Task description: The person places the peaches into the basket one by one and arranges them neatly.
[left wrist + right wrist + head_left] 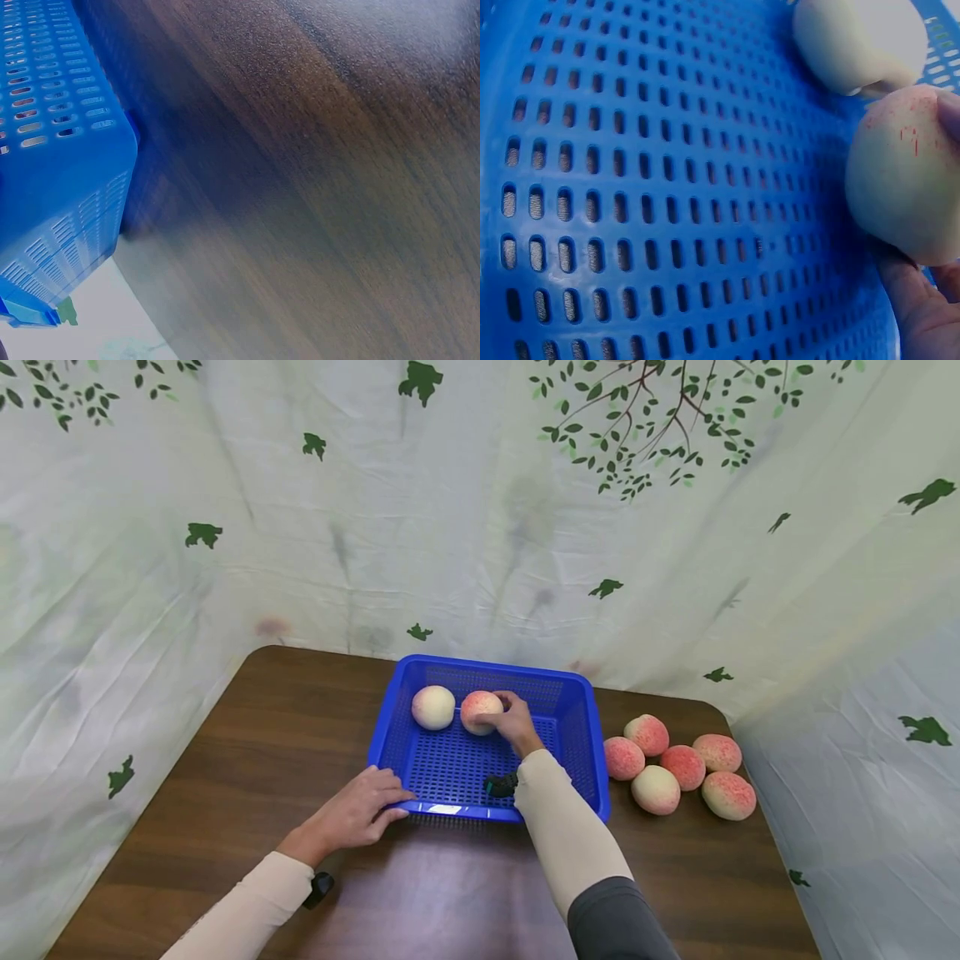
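Note:
A blue plastic basket (431, 789) with slotted sides sits on the table. At its near left corner, my left hand (360, 806) grips the rim, fingers over the edge and thumb at the front. My right hand (513, 722) reaches inside and holds a pink-flecked peach (477, 712) between thumb and fingers. In the right wrist view this peach (904, 176) appears close over the slotted floor, with part of my right hand (922, 311) below it. A paler peach (433, 707) lies to its left in the basket, towards the back.
Several more peaches (682, 767) lie grouped on the brown table (300, 727), right of the basket. A pale cloth (480, 527) printed with leaves hangs behind the table and along both sides. Dark wrist devices (318, 889) are worn under the sleeves.

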`<control>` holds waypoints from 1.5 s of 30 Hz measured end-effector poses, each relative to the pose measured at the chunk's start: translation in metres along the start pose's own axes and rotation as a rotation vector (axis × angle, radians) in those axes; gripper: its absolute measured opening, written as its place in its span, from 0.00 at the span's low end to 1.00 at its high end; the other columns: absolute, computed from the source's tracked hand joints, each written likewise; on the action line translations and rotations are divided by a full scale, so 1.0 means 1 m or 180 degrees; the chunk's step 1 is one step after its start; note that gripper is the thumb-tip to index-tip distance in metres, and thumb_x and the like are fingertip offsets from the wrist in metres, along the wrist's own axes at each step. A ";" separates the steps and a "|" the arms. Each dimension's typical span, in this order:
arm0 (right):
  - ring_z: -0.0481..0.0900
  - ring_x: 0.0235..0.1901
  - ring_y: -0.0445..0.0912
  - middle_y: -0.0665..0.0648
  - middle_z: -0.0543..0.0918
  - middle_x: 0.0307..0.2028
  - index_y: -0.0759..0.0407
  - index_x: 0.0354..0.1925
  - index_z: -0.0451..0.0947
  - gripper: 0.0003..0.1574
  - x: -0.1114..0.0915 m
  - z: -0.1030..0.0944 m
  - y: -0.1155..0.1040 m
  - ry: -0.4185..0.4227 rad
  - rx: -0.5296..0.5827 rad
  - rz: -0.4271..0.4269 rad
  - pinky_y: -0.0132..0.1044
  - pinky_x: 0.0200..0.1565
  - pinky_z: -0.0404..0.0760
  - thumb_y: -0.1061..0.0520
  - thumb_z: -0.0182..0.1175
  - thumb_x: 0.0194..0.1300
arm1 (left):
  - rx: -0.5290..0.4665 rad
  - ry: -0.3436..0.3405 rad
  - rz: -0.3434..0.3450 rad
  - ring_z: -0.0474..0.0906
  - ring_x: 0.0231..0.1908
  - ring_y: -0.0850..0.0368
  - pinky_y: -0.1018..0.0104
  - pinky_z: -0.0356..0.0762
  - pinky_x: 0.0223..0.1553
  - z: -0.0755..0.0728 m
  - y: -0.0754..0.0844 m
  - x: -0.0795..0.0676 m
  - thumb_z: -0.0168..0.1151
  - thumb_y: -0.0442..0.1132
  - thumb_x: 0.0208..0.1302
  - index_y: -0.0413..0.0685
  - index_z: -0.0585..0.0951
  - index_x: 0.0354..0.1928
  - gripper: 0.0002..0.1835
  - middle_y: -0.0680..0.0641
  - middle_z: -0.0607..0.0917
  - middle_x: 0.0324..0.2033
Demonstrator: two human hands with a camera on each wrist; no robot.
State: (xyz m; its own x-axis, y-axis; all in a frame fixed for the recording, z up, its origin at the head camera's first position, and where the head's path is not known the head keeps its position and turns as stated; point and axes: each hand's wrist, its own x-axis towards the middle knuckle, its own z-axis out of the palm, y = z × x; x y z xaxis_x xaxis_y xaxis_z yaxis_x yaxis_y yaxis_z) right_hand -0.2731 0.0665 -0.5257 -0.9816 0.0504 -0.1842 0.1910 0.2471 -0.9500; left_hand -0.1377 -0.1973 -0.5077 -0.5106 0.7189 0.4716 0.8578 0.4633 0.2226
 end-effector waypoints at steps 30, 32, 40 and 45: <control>0.72 0.55 0.59 0.66 0.71 0.57 0.58 0.65 0.62 0.49 -0.001 -0.006 -0.010 -0.0186 -0.0191 0.0148 0.51 0.53 0.72 0.56 0.75 0.49 | 0.0016 -0.0009 -0.0036 0.69 0.31 0.60 0.66 0.63 0.35 0.002 -0.001 0.001 0.58 0.46 0.68 0.47 0.86 0.36 0.12 0.55 0.78 0.28; 0.69 0.58 0.59 0.66 0.70 0.59 0.57 0.65 0.62 0.49 -0.003 -0.012 -0.014 -0.0163 -0.0165 0.0107 0.52 0.55 0.70 0.55 0.75 0.50 | 0.0021 -0.0009 -0.0039 0.69 0.31 0.60 0.66 0.62 0.35 0.001 -0.001 0.001 0.60 0.44 0.66 0.47 0.86 0.36 0.10 0.55 0.78 0.28; 0.67 0.62 0.59 0.64 0.67 0.62 0.53 0.65 0.62 0.46 -0.017 -0.041 -0.029 0.0016 0.0127 -0.0087 0.52 0.57 0.71 0.54 0.73 0.53 | 0.0050 0.0024 0.0013 0.69 0.31 0.60 0.65 0.63 0.34 0.002 -0.002 0.000 0.64 0.41 0.61 0.47 0.86 0.36 0.07 0.55 0.78 0.28; 0.68 0.62 0.58 0.64 0.67 0.63 0.56 0.66 0.62 0.45 -0.031 -0.070 -0.040 0.0054 0.0251 -0.0296 0.53 0.58 0.70 0.54 0.72 0.55 | 0.0035 0.0054 0.0047 0.70 0.32 0.60 0.64 0.64 0.35 0.004 -0.002 0.002 0.65 0.40 0.60 0.47 0.85 0.36 0.06 0.54 0.79 0.29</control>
State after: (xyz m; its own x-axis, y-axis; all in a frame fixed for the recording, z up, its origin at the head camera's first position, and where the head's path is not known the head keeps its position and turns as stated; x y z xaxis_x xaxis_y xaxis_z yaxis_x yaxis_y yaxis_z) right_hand -0.2504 0.1229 -0.4647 -0.9948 0.0472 -0.0907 0.0976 0.1746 -0.9798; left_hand -0.1406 -0.1948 -0.5111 -0.4967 0.7169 0.4892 0.8646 0.4583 0.2061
